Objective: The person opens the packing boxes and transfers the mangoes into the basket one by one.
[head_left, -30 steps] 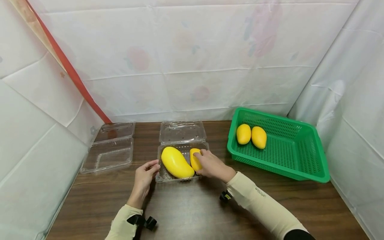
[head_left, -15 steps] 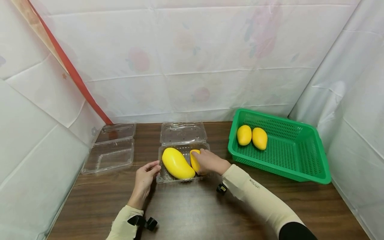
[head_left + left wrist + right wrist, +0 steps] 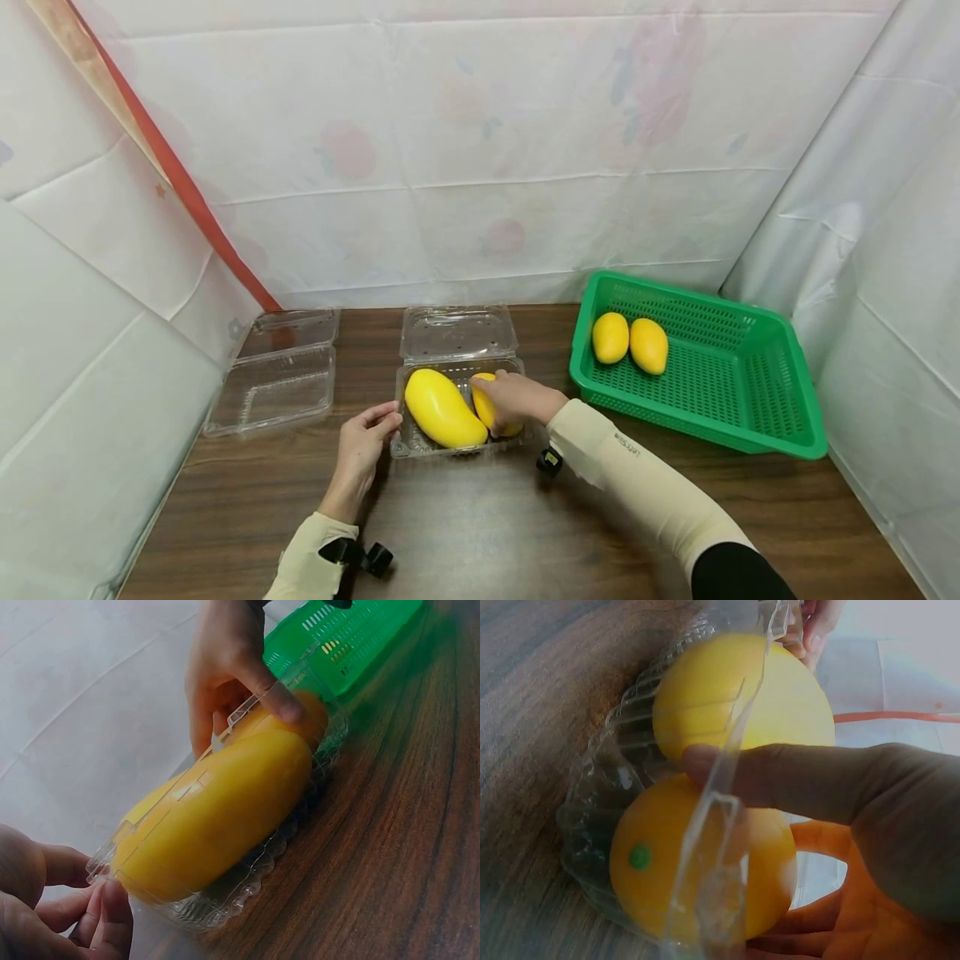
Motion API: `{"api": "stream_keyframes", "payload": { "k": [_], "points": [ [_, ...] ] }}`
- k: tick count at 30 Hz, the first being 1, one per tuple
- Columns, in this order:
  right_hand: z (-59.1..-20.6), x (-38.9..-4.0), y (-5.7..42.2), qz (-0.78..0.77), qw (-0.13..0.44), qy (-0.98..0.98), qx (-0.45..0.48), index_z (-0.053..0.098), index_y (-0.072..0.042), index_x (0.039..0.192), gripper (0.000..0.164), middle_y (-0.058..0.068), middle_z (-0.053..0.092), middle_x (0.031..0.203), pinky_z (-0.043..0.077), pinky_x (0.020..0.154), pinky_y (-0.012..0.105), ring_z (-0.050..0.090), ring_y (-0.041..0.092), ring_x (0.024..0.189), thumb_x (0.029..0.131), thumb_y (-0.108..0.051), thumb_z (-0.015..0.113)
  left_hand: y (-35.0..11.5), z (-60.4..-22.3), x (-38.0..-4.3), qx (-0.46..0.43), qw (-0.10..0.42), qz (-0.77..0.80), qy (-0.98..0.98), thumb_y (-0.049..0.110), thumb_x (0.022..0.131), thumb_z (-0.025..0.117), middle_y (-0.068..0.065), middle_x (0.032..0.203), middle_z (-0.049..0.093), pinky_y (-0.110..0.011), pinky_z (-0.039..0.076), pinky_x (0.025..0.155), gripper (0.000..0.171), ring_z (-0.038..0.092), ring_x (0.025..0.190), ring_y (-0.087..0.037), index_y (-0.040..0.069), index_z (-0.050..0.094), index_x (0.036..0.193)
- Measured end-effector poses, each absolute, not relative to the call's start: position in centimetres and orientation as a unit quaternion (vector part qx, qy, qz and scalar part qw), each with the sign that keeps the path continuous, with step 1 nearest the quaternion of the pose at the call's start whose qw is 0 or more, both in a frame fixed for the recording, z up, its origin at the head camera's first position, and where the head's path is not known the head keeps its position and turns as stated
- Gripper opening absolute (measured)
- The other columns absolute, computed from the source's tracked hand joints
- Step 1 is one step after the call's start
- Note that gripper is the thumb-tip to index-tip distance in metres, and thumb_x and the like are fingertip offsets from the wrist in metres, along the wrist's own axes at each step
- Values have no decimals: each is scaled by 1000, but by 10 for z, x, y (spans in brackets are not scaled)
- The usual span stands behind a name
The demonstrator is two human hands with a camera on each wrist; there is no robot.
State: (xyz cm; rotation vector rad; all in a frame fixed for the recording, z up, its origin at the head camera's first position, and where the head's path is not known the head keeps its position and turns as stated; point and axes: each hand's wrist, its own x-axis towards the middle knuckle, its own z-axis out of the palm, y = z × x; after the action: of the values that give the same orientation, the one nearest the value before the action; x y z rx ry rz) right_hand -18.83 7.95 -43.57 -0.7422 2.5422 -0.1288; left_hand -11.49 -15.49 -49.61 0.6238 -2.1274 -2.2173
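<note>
In the head view, my left hand [image 3: 362,446] pinches the left rim of a clear plastic clamshell box [image 3: 402,445], whose lid [image 3: 459,333] lies folded back. A large yellow mango [image 3: 444,410] fills the box's left part. At the right end sits a smaller orange-yellow mango [image 3: 483,403], and my right hand [image 3: 525,398] grips it from above. The right wrist view shows my right thumb [image 3: 780,776] between the large mango [image 3: 705,697] and the smaller one [image 3: 660,855], which bears a green stem spot. Both fruits lie within the box walls.
A green perforated basket [image 3: 705,435] stands at the right with two mangoes, one on the left [image 3: 611,338] and one beside it [image 3: 648,346]. Another open clear clamshell [image 3: 281,387] lies at the left. White sheeting [image 3: 450,233] walls off the table's back and sides.
My right hand and forearm have shifted slightly left over the box, with the smaller mango turning a little under the fingers. My left hand keeps its place on the rim.
</note>
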Motion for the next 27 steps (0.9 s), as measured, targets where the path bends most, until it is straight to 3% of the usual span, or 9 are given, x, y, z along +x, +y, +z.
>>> {"api": "stream_keyframes", "payload": {
  "k": [7, 27],
  "points": [
    [-438, -192, 78, -42, 246, 928, -276, 39, -28, 149, 87, 13, 51, 130, 49, 70, 32, 50, 21, 92, 74, -22, 84, -155, -495, -116, 199, -1, -704, -682, -1, 92, 61, 14, 72, 62, -15, 52, 62, 33, 57, 65, 1, -13, 58, 123],
    [-433, -194, 80, -76, 233, 923, -296, 43, -29, 146, 86, 12, 49, 115, 46, 60, 28, 49, 21, 86, 70, -12, 81, -156, -495, -115, 199, -5, -702, -684, 0, 92, 62, 13, 77, 63, -14, 52, 63, 34, 58, 67, 1, -11, 59, 124]
  ]
}}
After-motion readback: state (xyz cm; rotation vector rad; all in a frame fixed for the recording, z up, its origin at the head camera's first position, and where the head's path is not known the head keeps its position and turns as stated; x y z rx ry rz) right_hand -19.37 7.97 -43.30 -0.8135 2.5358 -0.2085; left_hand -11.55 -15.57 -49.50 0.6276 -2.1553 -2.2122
